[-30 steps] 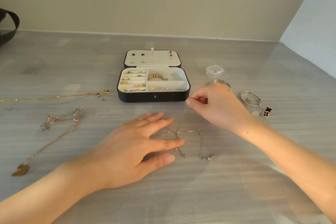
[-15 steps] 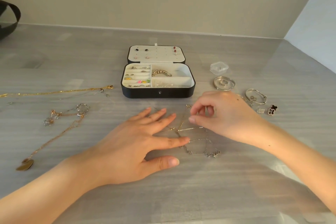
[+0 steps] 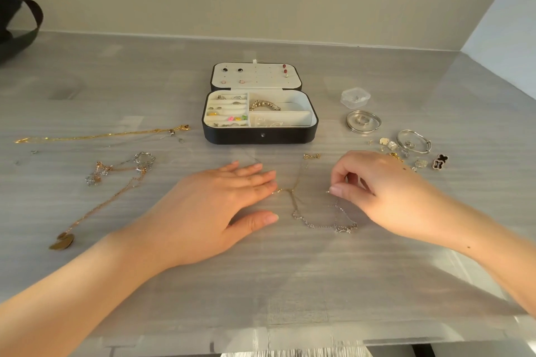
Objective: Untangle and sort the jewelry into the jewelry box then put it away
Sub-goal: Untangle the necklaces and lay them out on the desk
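left hand [image 3: 220, 206] — palm down, flat, fingers straight and close together, thumb splayed out | left forearm bare, enters from lower left | right hand [image 3: 383, 191] — knuckles up, fingers curled, thumb and forefinger tips pinch thin silver link chain [image 3: 319, 224] | right forearm bare, enters from lower right

The black box [image 3: 261, 136] sits open on the bench [image 3: 261, 284], lid laid back, its white lining holding studs, rings and a beaded bracelet [image 3: 264, 104]. Just in front, a gold chain [image 3: 296, 181] crosses a silver chain [image 3: 319, 224]. Two necklaces [image 3: 101, 135] lie left, bangles [image 3: 363, 122] and charms [image 3: 440, 161] right.
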`<state>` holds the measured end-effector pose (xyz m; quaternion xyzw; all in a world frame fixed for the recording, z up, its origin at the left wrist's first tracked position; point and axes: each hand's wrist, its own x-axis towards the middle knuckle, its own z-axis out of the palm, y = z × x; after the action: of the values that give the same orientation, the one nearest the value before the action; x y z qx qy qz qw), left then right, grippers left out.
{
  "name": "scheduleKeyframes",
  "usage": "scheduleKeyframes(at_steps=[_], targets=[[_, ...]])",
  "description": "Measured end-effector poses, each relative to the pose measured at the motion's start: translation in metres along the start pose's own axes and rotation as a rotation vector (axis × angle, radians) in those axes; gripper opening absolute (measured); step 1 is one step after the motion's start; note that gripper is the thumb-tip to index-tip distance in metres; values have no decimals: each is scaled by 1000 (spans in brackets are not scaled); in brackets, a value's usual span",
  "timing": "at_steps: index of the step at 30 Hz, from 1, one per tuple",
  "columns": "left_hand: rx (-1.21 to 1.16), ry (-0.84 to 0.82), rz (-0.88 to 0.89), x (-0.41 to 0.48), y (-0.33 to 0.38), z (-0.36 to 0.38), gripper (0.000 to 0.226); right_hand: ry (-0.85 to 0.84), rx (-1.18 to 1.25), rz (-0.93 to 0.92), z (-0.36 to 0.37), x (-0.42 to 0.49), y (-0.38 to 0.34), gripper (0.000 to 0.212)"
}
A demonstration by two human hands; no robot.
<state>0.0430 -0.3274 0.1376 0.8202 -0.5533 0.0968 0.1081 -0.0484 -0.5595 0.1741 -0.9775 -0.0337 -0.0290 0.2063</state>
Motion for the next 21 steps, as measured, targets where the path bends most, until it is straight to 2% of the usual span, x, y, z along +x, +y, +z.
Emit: scheduleKeyframes(at_steps=[7, 13, 17, 21], targets=[[34, -23, -58, -13, 1, -5, 57, 3, 153, 34, -1, -3, 0, 21], [7, 3, -60, -13, 2, -5, 53, -30, 161, 85, -1, 0, -4, 21], [0, 30, -37, -13, 2, -4, 47, -35, 70, 176, -5, 5, -3, 19], [1, 61, -27, -13, 0, -2, 43, 126, -187, 162, -9, 14, -5, 15]])
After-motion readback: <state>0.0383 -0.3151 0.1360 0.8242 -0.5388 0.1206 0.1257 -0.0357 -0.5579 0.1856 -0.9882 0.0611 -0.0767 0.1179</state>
